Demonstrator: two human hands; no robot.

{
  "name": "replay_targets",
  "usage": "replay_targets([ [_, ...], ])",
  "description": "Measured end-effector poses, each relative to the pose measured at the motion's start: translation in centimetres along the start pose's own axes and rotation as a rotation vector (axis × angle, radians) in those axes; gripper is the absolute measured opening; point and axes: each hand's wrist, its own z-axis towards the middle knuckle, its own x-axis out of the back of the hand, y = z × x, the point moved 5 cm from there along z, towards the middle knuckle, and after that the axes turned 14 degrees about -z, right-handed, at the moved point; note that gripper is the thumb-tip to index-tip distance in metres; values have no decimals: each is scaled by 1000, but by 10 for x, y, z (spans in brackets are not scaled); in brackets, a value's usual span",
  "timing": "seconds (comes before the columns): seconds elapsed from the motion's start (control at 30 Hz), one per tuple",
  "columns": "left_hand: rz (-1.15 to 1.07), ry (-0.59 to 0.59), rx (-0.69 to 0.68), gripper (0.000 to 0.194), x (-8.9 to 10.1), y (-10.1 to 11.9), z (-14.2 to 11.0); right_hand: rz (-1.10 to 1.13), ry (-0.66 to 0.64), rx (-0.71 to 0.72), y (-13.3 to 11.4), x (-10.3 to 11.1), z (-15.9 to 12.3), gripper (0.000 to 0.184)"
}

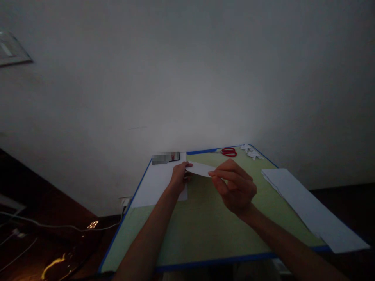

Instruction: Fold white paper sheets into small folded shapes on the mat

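Between my two hands a small piece of white paper [200, 169] is held up above the green tabletop [205, 222]. My left hand [179, 175] pinches its left end, and my right hand [234, 185] grips the right end between thumb and fingertips. Under and beside my left hand lies a white sheet [155, 187], flat on the table. Beyond my right hand, near the back edge, rest scissors [229, 152] with red handles.
A phone [175, 156] lies at the back left on the sheet. White paper scraps [251, 152] sit in the back right corner. Folded white paper [310, 207] overhangs the right edge. A wall [187, 78] rises behind the table; a white cable [64, 226] runs at the left.
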Motion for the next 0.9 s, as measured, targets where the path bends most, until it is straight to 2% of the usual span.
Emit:
replay_targets([
  [0.4,10,6,2,19,-1,1,-1,25,19,-15,2,2,-2,20],
  [0.9,1,4,6,25,-1,1,-1,14,24,-17,2,0,1,22],
])
